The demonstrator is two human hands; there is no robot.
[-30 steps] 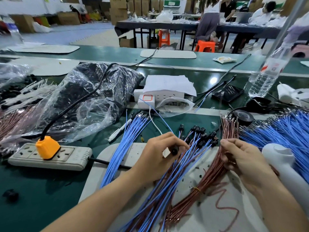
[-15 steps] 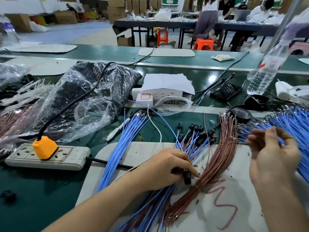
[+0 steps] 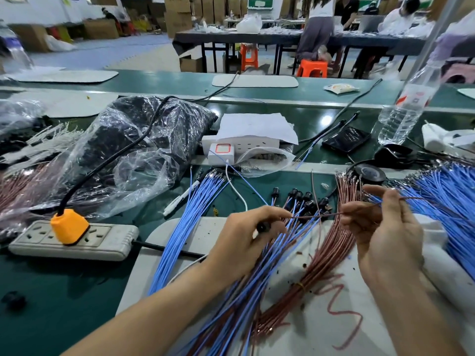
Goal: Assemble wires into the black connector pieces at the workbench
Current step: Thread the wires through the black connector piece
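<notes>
My left hand (image 3: 246,235) grips a small black connector piece (image 3: 262,227) above the white mat (image 3: 180,242). A single brown wire (image 3: 313,216) stretches level from my left fingertips to my right hand (image 3: 383,227), which pinches it between thumb and fingers. Below both hands lies a tied bundle of brown wires (image 3: 321,260). Finished blue wires with black connectors on their ends (image 3: 305,199) fan out across the mat. A loose bundle of blue wires (image 3: 190,222) lies to the left, and a larger pile of blue wires (image 3: 447,196) sits at the right.
A power strip with an orange plug (image 3: 69,227) sits at the left. Behind it is a clear plastic bag of black parts (image 3: 133,147). A white charger box (image 3: 221,152), a phone (image 3: 345,138), a water bottle (image 3: 403,116) and a black tape roll (image 3: 370,173) stand beyond the mat.
My right hand has come back from the blue pile at the right with one brown wire. My left hand rose slightly, and the wire now spans both hands.
</notes>
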